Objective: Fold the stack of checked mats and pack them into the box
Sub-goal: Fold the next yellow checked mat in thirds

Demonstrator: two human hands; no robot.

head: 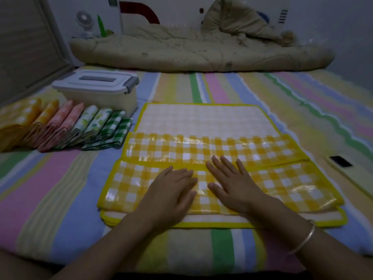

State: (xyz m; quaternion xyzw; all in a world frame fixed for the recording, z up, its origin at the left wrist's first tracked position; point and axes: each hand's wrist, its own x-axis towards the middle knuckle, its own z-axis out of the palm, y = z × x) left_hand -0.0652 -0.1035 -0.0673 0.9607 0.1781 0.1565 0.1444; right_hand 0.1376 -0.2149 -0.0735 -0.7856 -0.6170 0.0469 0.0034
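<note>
Pastel-striped bedding (50, 188) carries a glossy yellow-and-white checked mat (201, 147) with a yellow edge. It lies directly before the person, folded over in bands, its pale underside showing at the far end. Left of it leans a row of folded mats (66, 126), just in front of a lidded white box (96, 93). A beige quilt (181, 51) is heaped by the far wall. The left hand (173, 186) and right hand (232, 182) press flat, side by side, on the mat's near flap, fingers straight, gripping nothing.
</note>
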